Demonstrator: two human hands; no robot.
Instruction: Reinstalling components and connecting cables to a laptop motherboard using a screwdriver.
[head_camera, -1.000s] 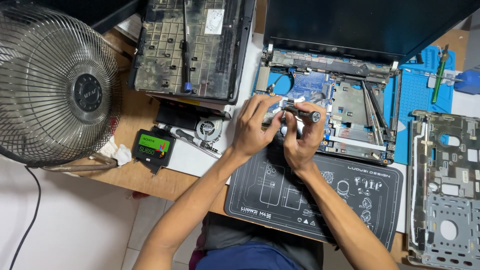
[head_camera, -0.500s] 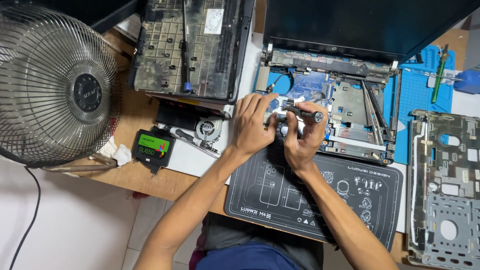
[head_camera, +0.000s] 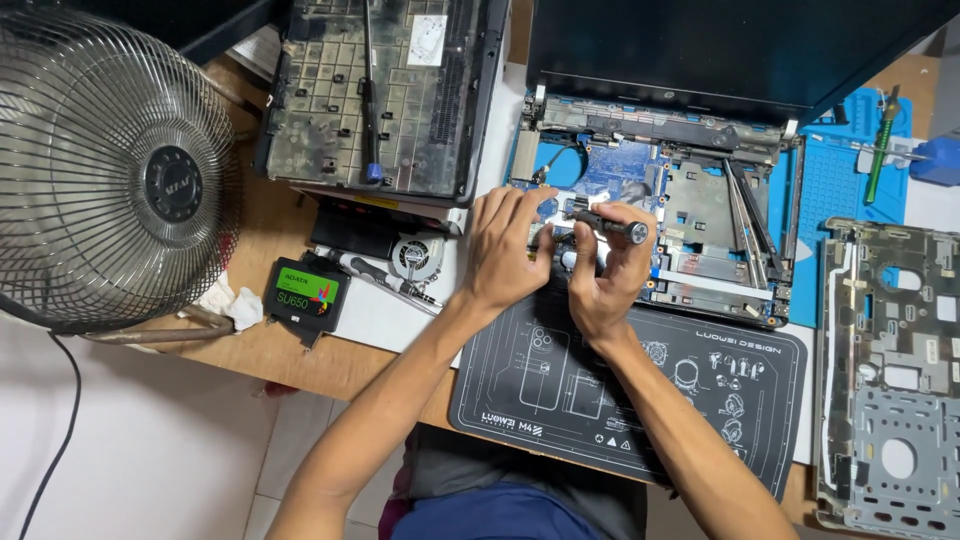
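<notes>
Black-handled screwdriver (head_camera: 608, 226) sat clamped in my right hand (head_camera: 605, 280), fingers closed round it, tip down on the open laptop chassis (head_camera: 700, 215) just left of the grip. My left hand (head_camera: 505, 255) pressed flat beside it, fingers spread, holding nothing, steadying the board. Looked like a screw-removal step; next move likely needed the tip kept seated while turning.

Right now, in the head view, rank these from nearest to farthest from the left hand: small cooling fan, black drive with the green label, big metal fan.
From the left hand:
1. Small cooling fan, just to its left.
2. Black drive with the green label, farther left on the wooden desk.
3. Big metal fan, far left.
</notes>
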